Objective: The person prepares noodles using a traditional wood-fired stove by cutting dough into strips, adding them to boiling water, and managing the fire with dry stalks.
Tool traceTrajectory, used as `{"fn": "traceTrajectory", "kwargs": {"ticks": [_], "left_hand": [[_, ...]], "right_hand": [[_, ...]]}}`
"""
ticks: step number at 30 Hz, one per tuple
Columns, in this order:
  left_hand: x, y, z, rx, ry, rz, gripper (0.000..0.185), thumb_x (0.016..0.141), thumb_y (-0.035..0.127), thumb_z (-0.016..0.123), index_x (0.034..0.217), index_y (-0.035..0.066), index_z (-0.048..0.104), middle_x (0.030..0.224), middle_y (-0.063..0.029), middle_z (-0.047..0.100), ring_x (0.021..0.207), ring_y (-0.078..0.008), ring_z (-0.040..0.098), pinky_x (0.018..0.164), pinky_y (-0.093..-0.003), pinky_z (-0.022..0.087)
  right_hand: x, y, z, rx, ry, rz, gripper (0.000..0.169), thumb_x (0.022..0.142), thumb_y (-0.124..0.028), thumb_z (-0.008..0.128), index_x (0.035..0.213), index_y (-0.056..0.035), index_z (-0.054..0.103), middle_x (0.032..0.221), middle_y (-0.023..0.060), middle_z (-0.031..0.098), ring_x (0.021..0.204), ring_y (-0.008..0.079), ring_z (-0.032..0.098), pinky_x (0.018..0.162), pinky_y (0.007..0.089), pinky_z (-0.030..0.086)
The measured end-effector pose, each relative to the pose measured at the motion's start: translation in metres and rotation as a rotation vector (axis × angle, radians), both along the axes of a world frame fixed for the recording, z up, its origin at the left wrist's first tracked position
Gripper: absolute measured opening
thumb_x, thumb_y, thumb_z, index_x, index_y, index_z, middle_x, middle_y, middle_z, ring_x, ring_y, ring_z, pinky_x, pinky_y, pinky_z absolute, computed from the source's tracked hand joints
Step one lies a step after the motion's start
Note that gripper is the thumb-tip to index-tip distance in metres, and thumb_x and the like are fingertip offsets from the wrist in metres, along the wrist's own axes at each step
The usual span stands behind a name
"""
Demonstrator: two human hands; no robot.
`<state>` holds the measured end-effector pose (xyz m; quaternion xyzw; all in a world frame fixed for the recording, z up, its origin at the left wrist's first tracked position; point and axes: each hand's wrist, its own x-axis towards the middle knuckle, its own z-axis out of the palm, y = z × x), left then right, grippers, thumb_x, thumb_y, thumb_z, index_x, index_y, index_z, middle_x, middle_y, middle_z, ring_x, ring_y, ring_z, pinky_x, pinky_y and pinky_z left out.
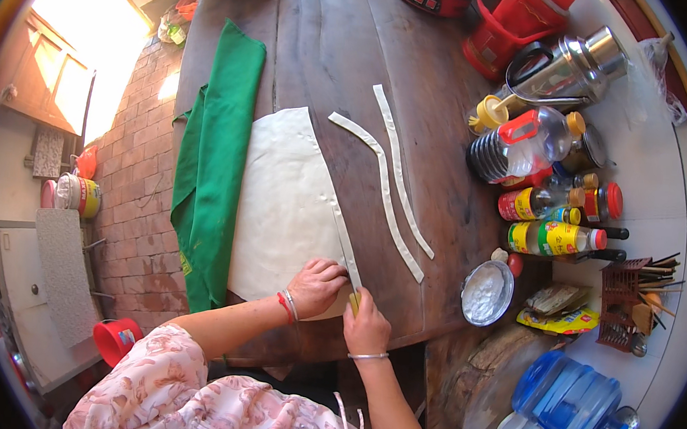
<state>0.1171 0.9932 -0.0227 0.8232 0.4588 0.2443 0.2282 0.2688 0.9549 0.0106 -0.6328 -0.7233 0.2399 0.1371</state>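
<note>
A broad sheet of rolled-out dough (284, 204) lies flat on the dark wooden table. My right hand (367, 324) grips the yellowish handle of a knife (354, 297) at the sheet's near right side. The thin blade runs along a narrow strip at the sheet's right edge. Bent fingers of my left hand (318, 283) rest on the dough beside the blade; what the fingertips hold, if anything, is hidden. Two separate dough strips (388, 200) lie curved on the wood to the right.
Folded green cloth (217, 162) borders the dough on the left. A metal bowl of white powder (487, 293) stands at the right, below several bottles (544, 237). Farther back are a steel kettle (564, 65) and a red container (509, 31). The wooden table (332, 44) ends near my body.
</note>
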Motion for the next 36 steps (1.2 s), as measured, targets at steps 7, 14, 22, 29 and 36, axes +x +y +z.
{"fn": "traceTrajectory", "kwargs": {"ticks": [7, 14, 22, 29, 36], "left_hand": [[-0.052, 0.085, -0.005, 0.104, 0.002, 0.256, 0.021, 0.064, 0.001, 0.055, 0.084, 0.006, 0.055, 0.092, -0.0068, 0.054, 0.092, -0.0246, 0.05, 0.079, -0.0358, 0.038], [-0.069, 0.099, -0.017, -0.001, -0.091, 0.125, 0.022, 0.064, 0.0, 0.054, 0.085, 0.006, 0.056, 0.093, -0.0066, 0.054, 0.091, -0.0248, 0.05, 0.079, -0.0352, 0.038], [-0.113, 0.17, -0.02, 0.117, -0.014, 0.454, 0.019, 0.064, 0.002, 0.054, 0.082, 0.005, 0.055, 0.091, -0.0061, 0.054, 0.092, -0.0257, 0.048, 0.082, -0.0359, 0.037], [-0.116, 0.179, -0.011, 0.08, -0.058, 0.334, 0.014, 0.068, 0.005, 0.054, 0.082, 0.006, 0.056, 0.09, -0.0052, 0.055, 0.09, -0.0239, 0.049, 0.081, -0.0355, 0.037], [-0.07, 0.185, 0.0, -0.092, 0.188, 0.364, 0.029, 0.072, 0.018, 0.054, 0.099, 0.008, 0.055, 0.094, -0.0076, 0.056, 0.095, -0.0238, 0.048, 0.083, -0.0349, 0.037]], "right_hand": [[-0.015, 0.024, 0.001, -0.044, -0.044, 0.026, 0.037, 0.075, -0.017, 0.057, 0.108, -0.0055, 0.044, 0.083, 0.0146, 0.058, 0.069, 0.0308, 0.059, 0.058, 0.0378, 0.048], [-0.071, 0.116, -0.005, 0.008, 0.046, 0.028, 0.037, 0.076, -0.015, 0.055, 0.109, -0.0073, 0.043, 0.08, 0.0161, 0.059, 0.067, 0.0336, 0.058, 0.058, 0.0417, 0.046], [-0.093, 0.143, -0.003, -0.015, -0.021, 0.105, 0.036, 0.076, -0.017, 0.055, 0.108, -0.0061, 0.042, 0.079, 0.0169, 0.059, 0.066, 0.0335, 0.058, 0.058, 0.0424, 0.047], [-0.152, 0.279, 0.018, -0.039, -0.068, 0.057, 0.027, 0.078, -0.022, 0.049, 0.097, -0.0038, 0.045, 0.073, 0.0195, 0.059, 0.069, 0.0379, 0.057, 0.062, 0.0465, 0.044], [-0.052, 0.177, 0.031, 0.055, 0.194, -0.205, 0.035, 0.076, -0.02, 0.057, 0.105, -0.0035, 0.048, 0.08, 0.0214, 0.058, 0.074, 0.0385, 0.056, 0.063, 0.0418, 0.046]]}}
